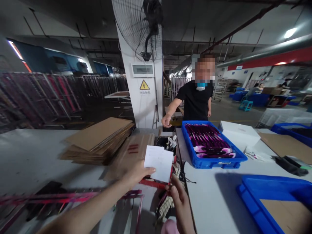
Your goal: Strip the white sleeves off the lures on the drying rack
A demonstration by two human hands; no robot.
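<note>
A white table (36, 156) ran across the view, and a person in a black shirt (196, 102) stood beyond it at 12 o'clock, with one hand (166, 121) held out low near the table's far edge. At 1 o'clock, a blue crate (214, 164) held tightly packed purple-and-black strips (207, 139), with a white box (239, 135) just beside it. Another blue crate (253, 208) at 4 o'clock had a cardboard sheet (285, 214) lying inside, and a third (285, 130) at 2 o'clock held dark items. A cardboard stack (97, 139) lay at 11 o'clock. Ahead, a small black tray (162, 142) held white cloth (172, 142).

The paper sheet (159, 163) was up at 12 o'clock, above the table. The left hand (137, 174) had hold of its lower left edge, the fingers closed on it. The right hand (177, 198) was partly curled just below the sheet's lower corner; whether it touched the paper, I cannot tell.
</note>
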